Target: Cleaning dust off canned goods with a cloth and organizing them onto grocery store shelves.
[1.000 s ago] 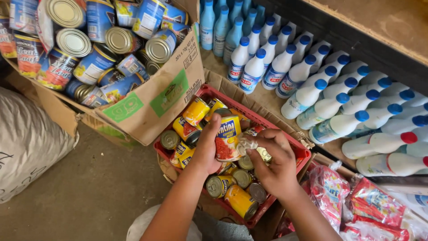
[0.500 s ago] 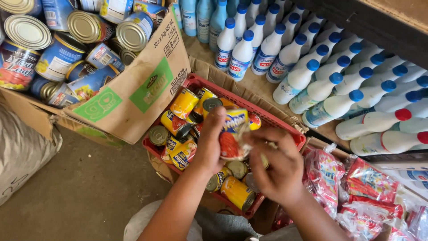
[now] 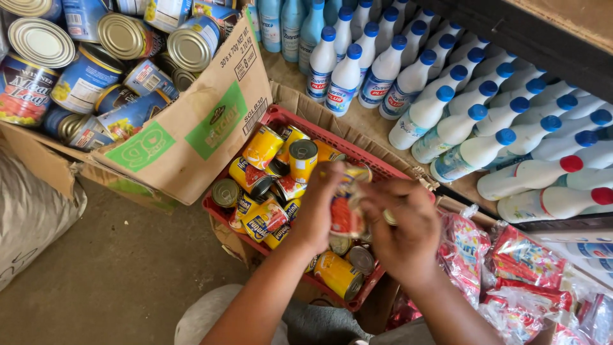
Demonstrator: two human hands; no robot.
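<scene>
On a shop floor crowded with bottles point(image 3: 447, 102) and boxed tins point(image 3: 83, 70), both hands meet over the red crate point(image 3: 281, 118): the left hand point(image 3: 319, 214) grasps a can point(image 3: 347, 214) upright, steadying it, while the right hand point(image 3: 405, 233) pinches its side

One red crate point(image 3: 225, 213), one cardboard box point(image 3: 191, 137), two hands, one held tin point(image 3: 345, 214).
</scene>
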